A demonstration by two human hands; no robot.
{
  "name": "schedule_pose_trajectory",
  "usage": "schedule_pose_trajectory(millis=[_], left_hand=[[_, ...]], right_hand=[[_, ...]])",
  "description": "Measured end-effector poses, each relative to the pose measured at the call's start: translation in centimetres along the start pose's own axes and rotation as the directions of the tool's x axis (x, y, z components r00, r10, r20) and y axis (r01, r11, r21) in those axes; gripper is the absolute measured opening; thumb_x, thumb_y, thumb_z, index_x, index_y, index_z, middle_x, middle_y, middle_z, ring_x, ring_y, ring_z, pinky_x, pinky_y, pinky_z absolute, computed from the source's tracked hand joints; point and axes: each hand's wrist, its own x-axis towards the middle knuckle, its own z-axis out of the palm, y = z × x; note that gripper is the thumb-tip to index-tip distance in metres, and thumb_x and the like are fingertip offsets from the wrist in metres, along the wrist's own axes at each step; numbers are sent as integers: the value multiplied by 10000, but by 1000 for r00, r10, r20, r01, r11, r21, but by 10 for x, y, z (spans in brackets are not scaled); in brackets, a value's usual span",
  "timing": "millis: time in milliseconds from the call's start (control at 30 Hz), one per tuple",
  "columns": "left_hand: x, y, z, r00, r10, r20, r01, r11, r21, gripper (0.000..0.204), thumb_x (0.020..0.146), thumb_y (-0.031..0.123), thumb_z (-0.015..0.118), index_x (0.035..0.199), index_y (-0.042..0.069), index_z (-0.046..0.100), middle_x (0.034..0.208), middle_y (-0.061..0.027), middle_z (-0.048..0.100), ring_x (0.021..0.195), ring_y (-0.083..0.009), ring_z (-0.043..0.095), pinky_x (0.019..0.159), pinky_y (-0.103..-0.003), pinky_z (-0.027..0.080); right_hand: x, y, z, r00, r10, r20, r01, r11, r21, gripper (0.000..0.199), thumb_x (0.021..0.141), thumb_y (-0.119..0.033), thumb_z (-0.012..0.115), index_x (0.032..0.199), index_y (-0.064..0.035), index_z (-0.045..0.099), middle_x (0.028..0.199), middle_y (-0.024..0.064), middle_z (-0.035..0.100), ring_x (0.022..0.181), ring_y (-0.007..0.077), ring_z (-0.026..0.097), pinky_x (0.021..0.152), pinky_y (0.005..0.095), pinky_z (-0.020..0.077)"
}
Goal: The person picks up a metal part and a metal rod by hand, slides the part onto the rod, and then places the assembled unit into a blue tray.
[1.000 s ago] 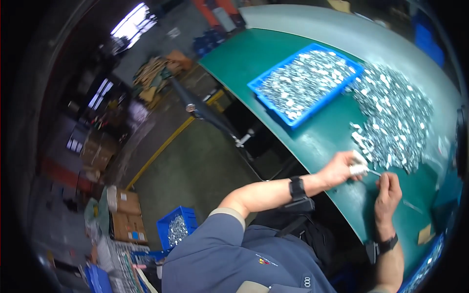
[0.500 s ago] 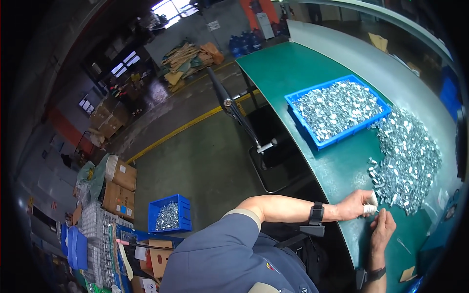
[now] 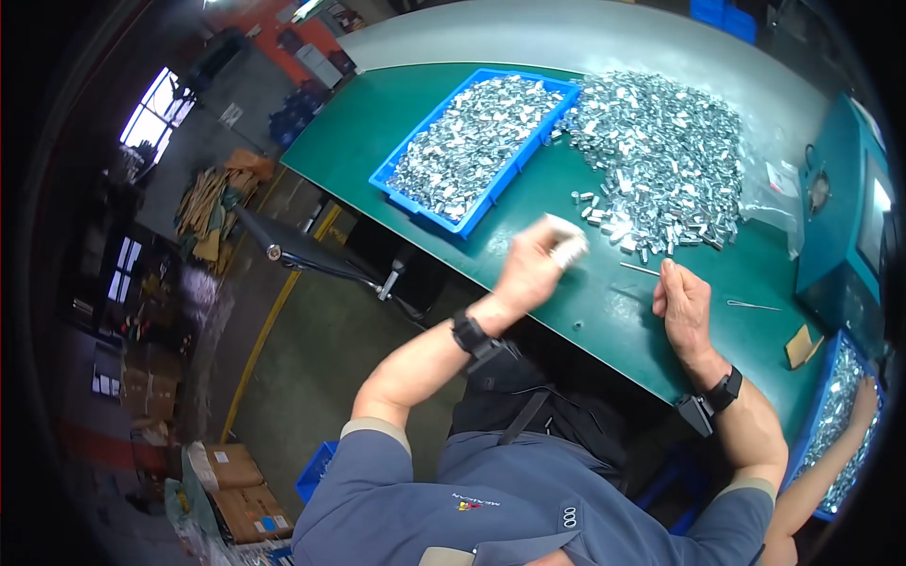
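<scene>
My right hand (image 3: pixel 687 307) is closed on a thin metal rod (image 3: pixel 640 269), pinched between thumb and forefinger and pointing left over the green table. To its left, my left hand (image 3: pixel 530 274) hovers above the table's front part, with white wraps on some fingertips. Motion smears its fingers, so whether it holds anything is unclear. Beyond both hands lies a loose heap of small shiny metal pieces (image 3: pixel 665 156). A blue tray (image 3: pixel 514 170) full of similar pieces stands left of the heap.
A bent wire (image 3: pixel 753 305) and a piece of cardboard (image 3: pixel 802 347) lie right of my right hand. A teal machine (image 3: pixel 840 217) stands beyond them. At the far right, another person's hand (image 3: pixel 864 404) reaches into a second blue bin (image 3: pixel 804 462) of metal pieces.
The view has swung to the right, bringing the machine and the other person's arm into sight. My hands, close together before, are now apart; the rod shows in my right hand.
</scene>
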Motion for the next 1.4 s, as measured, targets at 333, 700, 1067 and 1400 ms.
schedule_pose_trajectory(millis=[333,700,1067,1400], left_hand=[[95,-6,-60,898,409,164,-368,492,789,340,800,213,792,1099,91,686,1026,-130,675,994,-343,626,886,-437,499],[52,-10,1,933,241,268,-352,768,534,175,832,56,757,979,52,662,894,-85,683,791,-222,676,689,-321,540],[17,8,21,840,346,418,-525,713,465,210,758,93,816,941,55,719,860,-72,663,816,-253,637,701,-358,518],[10,2,38,823,352,445,-547,703,455,216,744,108,813,939,68,728,801,-71,623,784,-272,605,690,-382,504]], right_hand=[[-2,2,2,1000,-9,0,9,998,57,438,1047,-336,540,716,-51,576,600,-3,549,524,59,486,501,226,377],[0,2,3,999,-47,-13,48,990,133,297,1034,-238,570,856,-6,618,703,15,598,650,71,532,598,231,423],[-3,4,5,990,-138,28,138,990,5,215,993,-184,621,892,5,640,714,27,633,652,78,538,592,261,430],[-4,-2,2,993,-113,18,113,992,-46,287,1001,-208,599,812,2,651,625,38,606,572,103,540,536,286,427]])
